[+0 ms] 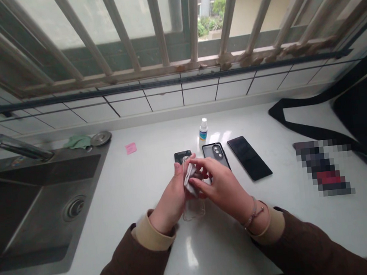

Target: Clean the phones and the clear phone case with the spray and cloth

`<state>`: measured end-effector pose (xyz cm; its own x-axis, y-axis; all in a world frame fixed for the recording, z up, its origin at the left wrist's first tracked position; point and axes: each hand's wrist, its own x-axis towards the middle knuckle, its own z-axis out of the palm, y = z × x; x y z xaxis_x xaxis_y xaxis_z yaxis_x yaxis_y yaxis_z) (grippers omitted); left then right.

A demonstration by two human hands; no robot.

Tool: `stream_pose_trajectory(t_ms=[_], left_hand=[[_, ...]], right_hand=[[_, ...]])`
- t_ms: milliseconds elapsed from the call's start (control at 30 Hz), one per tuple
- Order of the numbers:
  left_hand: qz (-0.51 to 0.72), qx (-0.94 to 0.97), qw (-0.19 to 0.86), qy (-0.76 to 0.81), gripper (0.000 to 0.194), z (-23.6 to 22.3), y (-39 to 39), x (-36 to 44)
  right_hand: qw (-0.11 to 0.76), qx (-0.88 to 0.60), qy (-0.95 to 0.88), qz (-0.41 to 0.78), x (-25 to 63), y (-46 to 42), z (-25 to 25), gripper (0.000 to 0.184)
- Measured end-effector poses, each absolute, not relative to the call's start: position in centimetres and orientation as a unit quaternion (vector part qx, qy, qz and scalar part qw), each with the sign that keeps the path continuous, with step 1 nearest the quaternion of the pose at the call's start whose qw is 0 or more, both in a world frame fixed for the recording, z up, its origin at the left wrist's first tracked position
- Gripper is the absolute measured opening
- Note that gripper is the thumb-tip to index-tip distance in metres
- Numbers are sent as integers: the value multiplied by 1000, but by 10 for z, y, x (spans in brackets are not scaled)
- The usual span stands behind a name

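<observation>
At centre frame, we find the left hand (172,192) holding a clear case (195,207) and the right hand (222,181) pinching a white wipe (190,181) at it, wiping apparently under way, completion indeterminable, the black slab (249,158) right of centre unhandled.

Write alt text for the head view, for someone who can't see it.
The left hand holds a clear case while the right hand pinches a white cloth against it, above a white counter. Beyond them are a bottle and a black case, with a phone to the right and a sink to the left.
</observation>
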<state>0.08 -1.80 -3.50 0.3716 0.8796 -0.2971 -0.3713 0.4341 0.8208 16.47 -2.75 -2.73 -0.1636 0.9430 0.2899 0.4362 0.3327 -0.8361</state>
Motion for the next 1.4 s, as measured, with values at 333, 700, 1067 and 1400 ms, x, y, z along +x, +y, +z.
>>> stream_pose_trajectory(t_ms=[333,700,1067,1400], left_hand=[[410,296,766,397,78,-16,-15,-2],[413,267,774,398,80,-20,-17,4],[415,273,786,368,81,-23,-20,7],[419,347,775,322,81,-17,-22,6]], right_hand=[[474,-424,-696,333,171,-29,-13,18],[349,-269,-825,352,176,-23,-18,14],[333,-292,-838,319,172,-29,-22,29],[455,-384,-764,250,162,-39,-19,22]])
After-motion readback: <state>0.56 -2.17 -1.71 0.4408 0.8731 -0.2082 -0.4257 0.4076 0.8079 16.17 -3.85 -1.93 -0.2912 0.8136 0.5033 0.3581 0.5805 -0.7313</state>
